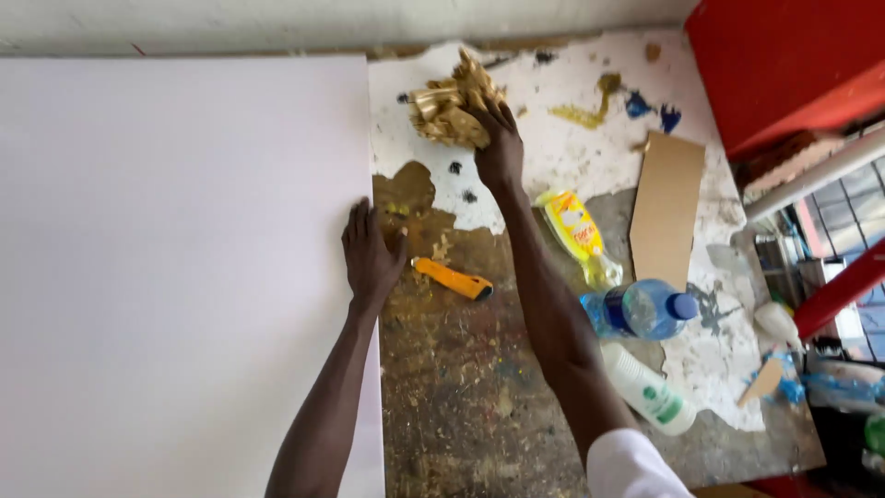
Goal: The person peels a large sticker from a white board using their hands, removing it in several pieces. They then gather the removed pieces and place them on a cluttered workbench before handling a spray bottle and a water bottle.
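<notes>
Bare forearms; white sleeve [631, 466] on rt.

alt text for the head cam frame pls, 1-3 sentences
Seen from above, a person's right hand grips a crumpled golden wad on a paint-stained worktable, while the left hand lies flat on the edge of a large white board. An orange utility knife, a yellow sachet and two plastic bottles lie nearby.

**Paint-stained tabletop, crowded on the right**

I see a worn tabletop [461, 406] with peeling white coating. A large white board [175, 267] covers its left. Right of it lie an orange utility knife [452, 278], a yellow pouch [576, 235], a cardboard strip [666, 207], a blue bottle [641, 309] and a white bottle [650, 389].
</notes>
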